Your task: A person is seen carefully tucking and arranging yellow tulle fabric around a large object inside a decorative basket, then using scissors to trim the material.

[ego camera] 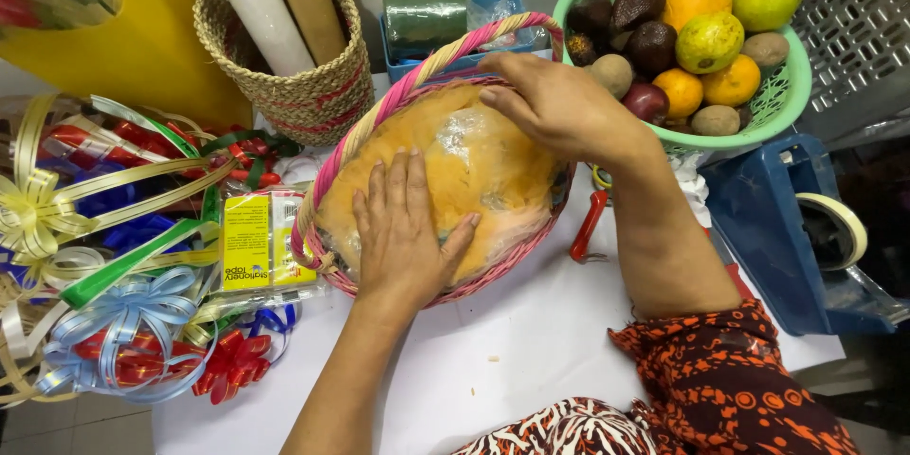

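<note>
A pink woven basket (318, 251) with a striped handle (417, 71) lies on the white table (493, 360). Yellow-orange paper under clear film (483, 166) fills it. My left hand (403, 227) presses flat on the near side of the film, fingers apart. At the far right rim, my right hand (559, 104) rests on the film with its fingers curved over the edge.
A green basket (791, 95) of mixed fruit stands at the back right. A blue tape dispenser (796, 227) sits right. Ribbon bows (123, 322) and a yellow tape pack (251, 242) lie left. A wicker holder (303, 85) with rolls is behind. Red-handled tool (586, 227) lies by the basket.
</note>
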